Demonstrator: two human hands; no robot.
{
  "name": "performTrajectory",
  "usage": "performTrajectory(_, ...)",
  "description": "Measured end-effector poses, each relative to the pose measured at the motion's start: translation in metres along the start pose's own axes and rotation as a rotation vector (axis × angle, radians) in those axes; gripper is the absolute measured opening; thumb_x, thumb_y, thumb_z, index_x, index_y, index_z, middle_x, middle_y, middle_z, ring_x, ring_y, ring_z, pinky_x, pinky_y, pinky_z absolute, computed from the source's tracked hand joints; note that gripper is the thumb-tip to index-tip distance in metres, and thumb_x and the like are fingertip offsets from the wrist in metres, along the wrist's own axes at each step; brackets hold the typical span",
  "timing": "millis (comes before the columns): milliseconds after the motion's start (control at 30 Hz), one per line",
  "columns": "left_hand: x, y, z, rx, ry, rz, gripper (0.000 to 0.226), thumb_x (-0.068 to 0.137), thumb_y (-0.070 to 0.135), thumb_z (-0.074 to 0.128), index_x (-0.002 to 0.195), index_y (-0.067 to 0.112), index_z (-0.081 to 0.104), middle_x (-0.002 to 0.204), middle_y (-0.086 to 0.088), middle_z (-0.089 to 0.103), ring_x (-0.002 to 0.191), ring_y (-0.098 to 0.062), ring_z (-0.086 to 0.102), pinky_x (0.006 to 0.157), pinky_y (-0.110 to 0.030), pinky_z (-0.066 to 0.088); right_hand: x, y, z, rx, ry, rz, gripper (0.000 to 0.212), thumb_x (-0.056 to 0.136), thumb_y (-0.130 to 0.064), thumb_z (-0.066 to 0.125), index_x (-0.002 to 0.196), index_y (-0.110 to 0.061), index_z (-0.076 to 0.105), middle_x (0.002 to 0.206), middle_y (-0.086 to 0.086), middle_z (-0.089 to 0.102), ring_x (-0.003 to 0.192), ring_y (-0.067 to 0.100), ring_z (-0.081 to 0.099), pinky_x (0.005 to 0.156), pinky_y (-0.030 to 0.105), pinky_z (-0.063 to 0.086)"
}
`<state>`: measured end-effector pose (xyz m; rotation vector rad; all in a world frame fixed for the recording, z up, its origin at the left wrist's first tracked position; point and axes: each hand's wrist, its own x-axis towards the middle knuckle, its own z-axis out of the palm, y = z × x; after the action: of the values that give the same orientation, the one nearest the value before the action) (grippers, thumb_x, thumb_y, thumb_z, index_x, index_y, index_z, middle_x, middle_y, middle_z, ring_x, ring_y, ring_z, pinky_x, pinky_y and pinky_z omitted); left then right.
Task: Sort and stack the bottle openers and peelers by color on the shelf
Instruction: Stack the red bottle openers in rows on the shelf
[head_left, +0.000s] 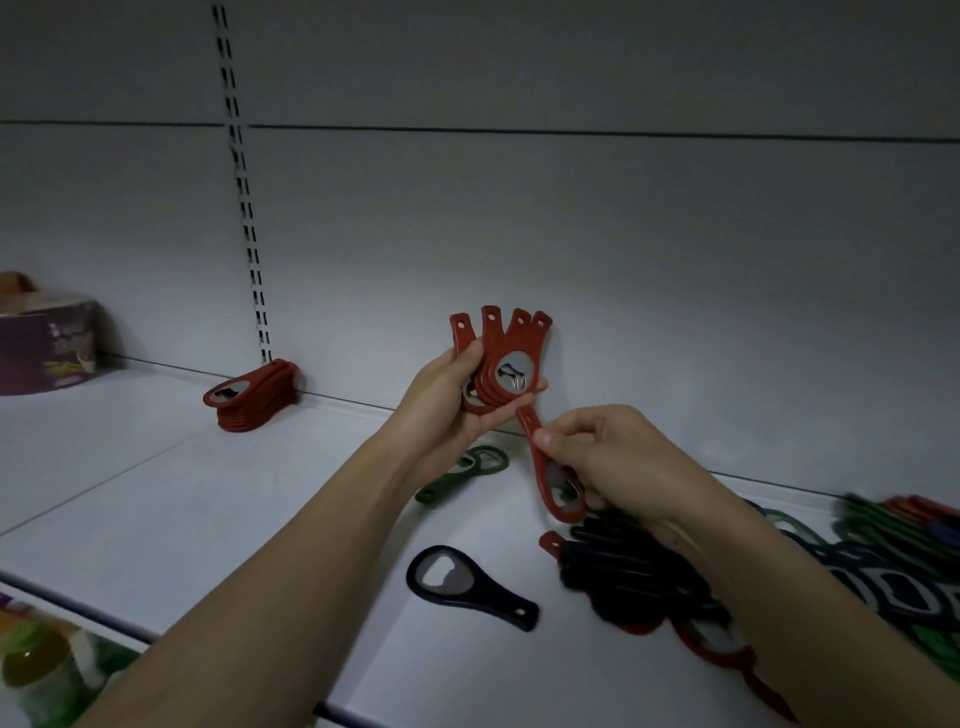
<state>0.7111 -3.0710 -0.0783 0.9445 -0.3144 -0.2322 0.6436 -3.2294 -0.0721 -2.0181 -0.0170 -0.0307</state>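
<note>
— Four red handles fanned out of the left hand at the middle of the frame, so at least four red bottle openers were gripped there, thumb curled over the front, fingers behind.

— And the other hand?

— One more red opener was pinched in the right hand, thumb and curled fingers round its handle, its handle tip touching the lower edge of the fan.

— What lay on the shelf?

— One red stack stood at the left against the back wall; how many pieces it held could not be counted. One green opener lay just below the left hand, partly hidden by the wrist. One black opener lay alone, lower centre, well apart from the stack.

— And lower right?

— Hard to make out. A black pile sat under the right forearm, with a red handle tip poking from its left and another red opener beneath it. Further right, a blurred mixed heap of green, dark and red pieces ran off the frame edge, uncountable.

— Anything else?

— One purple round box at the far left, cut off, and blurred green-yellow goods in the lower-left corner below the shelf.
</note>
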Motion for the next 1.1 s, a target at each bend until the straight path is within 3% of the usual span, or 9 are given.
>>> performTrajectory(167, 0.001, 0.0, -0.001, 0.063, 0.055, 0.009, 0.033, 0.105, 0.029, 0.043, 0.13, 0.011, 0.056, 0.116, -0.014, 0.071, 0.102, -0.032, 0.071, 0.069, -0.032, 0.061, 0.009, 0.001, -0.007, 0.147, 0.108, 0.029, 0.027, 0.101, -0.035, 0.051, 0.098, -0.012, 0.064, 0.044, -0.006, 0.052, 0.043, 0.012, 0.044, 0.052, 0.027, 0.043)
performTrajectory(333, -0.002, -0.012, 0.008, 0.274, 0.0, -0.007, 0.032, 0.102, 0.031, 0.05, 0.127, 0.015, 0.061, 0.105, -0.008, 0.073, 0.079, -0.015, 0.072, 0.053, -0.022, 0.054, 0.013, 0.008, 0.002, 0.34, 0.172, -0.004, 0.023, 0.094, -0.036, 0.063, 0.096, -0.013, 0.067, 0.067, 0.0, 0.067, 0.049, 0.016, 0.049, 0.047, 0.027, 0.042)
performTrajectory(433, -0.004, -0.014, 0.013, 0.294, -0.055, -0.031, 0.029, 0.102, 0.03, 0.05, 0.122, 0.013, 0.063, 0.105, -0.009, 0.075, 0.084, -0.019, 0.073, 0.056, -0.024, 0.057, 0.015, 0.012, 0.001, 0.368, 0.224, -0.001, 0.013, 0.089, -0.028, 0.071, 0.092, -0.015, 0.069, 0.086, 0.003, 0.076, 0.056, 0.019, 0.053, 0.047, 0.026, 0.045)
performTrajectory(567, -0.005, -0.013, 0.015, 0.268, -0.104, -0.091, 0.027, 0.104, 0.022, 0.046, 0.118, 0.008, 0.064, 0.104, -0.011, 0.075, 0.09, -0.023, 0.074, 0.063, -0.029, 0.061, 0.018, 0.016, -0.007, 0.353, 0.245, 0.003, 0.013, 0.089, -0.026, 0.071, 0.099, -0.018, 0.07, 0.091, 0.001, 0.076, 0.061, 0.015, 0.061, 0.049, 0.024, 0.045)
performTrajectory(700, -0.005, -0.018, 0.015, 0.336, -0.129, -0.062, 0.026, 0.101, 0.021, 0.051, 0.122, 0.01, 0.064, 0.112, -0.01, 0.073, 0.097, -0.025, 0.073, 0.068, -0.03, 0.061, 0.017, 0.017, -0.013, 0.288, 0.217, -0.053, 0.012, 0.089, -0.023, 0.071, 0.1, -0.017, 0.071, 0.086, -0.002, 0.077, 0.057, 0.01, 0.065, 0.049, 0.024, 0.047)
performTrajectory(767, -0.005, -0.019, 0.016, 0.369, -0.147, -0.054, 0.026, 0.095, 0.016, 0.061, 0.12, 0.009, 0.065, 0.111, -0.01, 0.073, 0.097, -0.024, 0.072, 0.066, -0.028, 0.061, 0.015, 0.018, -0.014, 0.25, 0.204, -0.095, 0.013, 0.089, -0.022, 0.071, 0.1, -0.017, 0.071, 0.084, -0.002, 0.076, 0.066, 0.016, 0.07, 0.053, 0.025, 0.052)
performTrajectory(833, -0.007, -0.02, 0.017, 0.415, -0.178, -0.052, 0.028, 0.089, 0.005, 0.067, 0.116, 0.009, 0.066, 0.105, -0.01, 0.074, 0.092, -0.024, 0.072, 0.066, -0.027, 0.06, 0.014, 0.017, -0.014, 0.227, 0.196, -0.12, 0.012, 0.09, -0.023, 0.069, 0.098, -0.015, 0.071, 0.075, 0.0, 0.074, 0.061, 0.019, 0.067, 0.057, 0.028, 0.055)
performTrajectory(1000, -0.005, -0.017, 0.016, 0.413, -0.135, -0.049, 0.029, 0.09, -0.006, 0.059, 0.113, 0.011, 0.062, 0.094, -0.009, 0.073, 0.081, -0.021, 0.072, 0.062, -0.027, 0.059, 0.015, 0.006, -0.015, 0.359, 0.107, -0.056, 0.015, 0.097, -0.018, 0.052, 0.097, -0.006, 0.061, 0.064, 0.007, 0.065, 0.062, 0.02, 0.063, 0.076, 0.037, 0.061)
performTrajectory(1100, -0.004, -0.013, 0.014, 0.341, -0.083, -0.041, 0.03, 0.092, -0.005, 0.052, 0.118, 0.01, 0.059, 0.093, -0.008, 0.072, 0.079, -0.019, 0.072, 0.058, -0.025, 0.057, 0.012, 0.0, -0.02, 0.455, 0.168, -0.097, 0.012, 0.101, -0.014, 0.046, 0.107, -0.005, 0.051, 0.073, 0.016, 0.063, 0.06, 0.025, 0.063, 0.07, 0.039, 0.062)
